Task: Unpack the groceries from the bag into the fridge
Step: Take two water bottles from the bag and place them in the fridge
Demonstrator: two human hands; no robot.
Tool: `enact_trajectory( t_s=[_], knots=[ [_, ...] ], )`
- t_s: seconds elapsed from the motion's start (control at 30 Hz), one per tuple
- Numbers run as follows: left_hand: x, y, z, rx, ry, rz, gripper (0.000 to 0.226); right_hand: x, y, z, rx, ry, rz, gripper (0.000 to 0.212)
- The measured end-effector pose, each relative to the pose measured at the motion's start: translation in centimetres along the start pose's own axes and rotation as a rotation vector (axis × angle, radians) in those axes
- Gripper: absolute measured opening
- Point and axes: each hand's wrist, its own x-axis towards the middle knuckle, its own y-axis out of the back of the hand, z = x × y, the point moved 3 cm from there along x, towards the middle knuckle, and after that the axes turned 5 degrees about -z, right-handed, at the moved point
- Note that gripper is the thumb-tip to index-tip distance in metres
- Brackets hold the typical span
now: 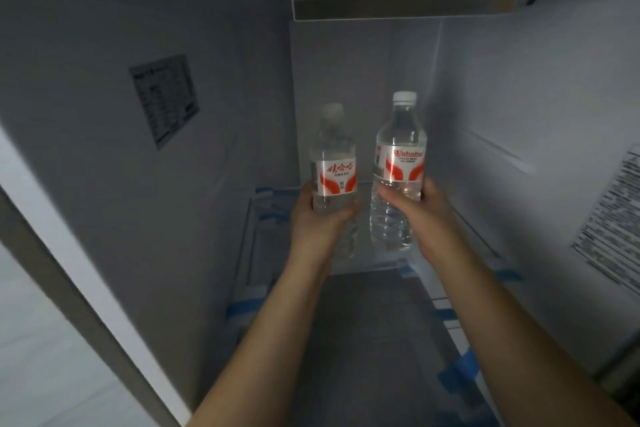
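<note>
Head view, fridge interior (363, 55), unlit, walls bare apart from stickers.

Item 1: left bottle (333, 166), clear water, red-and-white label, white cap. The left hand (320, 218) is gripping it low on the body, fingers wrapped round below the label. Upright, raised above the glass shelf (367, 288).

Item 2: right bottle (400, 156), same kind, standing slightly higher. The right hand (420, 210) is holding it at the label's lower edge, fingers curled round.

Both bottles are hanging just beside each other, apart.

Handling note: probably best lowering each straight down, bases flat, toward the back, keeping them upright and releasing only once seated. Blue tape strips (460, 371) are edging the shelf rails.
</note>
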Motion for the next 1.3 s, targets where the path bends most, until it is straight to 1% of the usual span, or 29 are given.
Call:
enact_trajectory(
  t_s=[0.13, 0.23, 0.37, 0.5, 0.63, 0.73, 0.9, 1.0, 1.13, 1.23, 1.3],
  knots=[
    [2.5, -0.3, -0.7, 0.029, -0.04, 0.07, 0.053, 1.9, 0.7, 1.7, 0.009, -0.019, -0.01, 0.044],
    [4.1, -0.2, -1.6, 0.048, -0.032, 0.069, 0.06, 3.5, 1.8, 3.2, 0.058, -0.037, -0.029, 0.049],
    [6.1, -0.2, -3.1, 0.069, -0.03, 0.077, 0.063, 5.5, 2.5, 4.5, 0.032, -0.055, -0.045, 0.055],
    [7.7, -0.5, -3.8, 0.096, -0.027, 0.068, 0.068, 6.9, 2.4, 5.1, 0.027, -0.055, -0.027, 0.058],
    [9.0, -0.9, -3.5, 0.153, -0.029, 0.0, 0.054, 8.3, 1.5, 5.7, 0.037, -0.062, -0.054, 0.058],
    [9.5, -0.9, -3.2, 0.181, -0.031, -0.063, 0.05, 9.2, 0.8, 6.0, 0.045, -0.056, -0.102, 0.061],
    [10.0, -0.3, -3.5, 0.248, -0.027, -0.154, 0.046, 9.8, -0.3, 6.3, 0.118, -0.039, -0.22, 0.08],
    [10.1, 0.0, -3.7, 0.259, -0.044, -0.169, 0.052, 9.8, -0.5, 6.2, 0.106, -0.039, -0.266, 0.079],
    [10.1, 0.5, -3.9, 0.265, -0.041, -0.159, 0.05, 9.8, 0.2, 6.4, 0.073, -0.076, -0.323, 0.077],
    [10.2, 1.0, -4.0, 0.316, 0.02, -0.174, 0.068, 9.5, 0.9, 6.2, -0.003, -0.082, -0.364, 0.072],
    [10.3, 1.2, -4.0, 0.36, 0.048, -0.201, 0.07, 9.1, 1.3, 6.4, -0.035, -0.081, -0.371, 0.071]
  ],
)
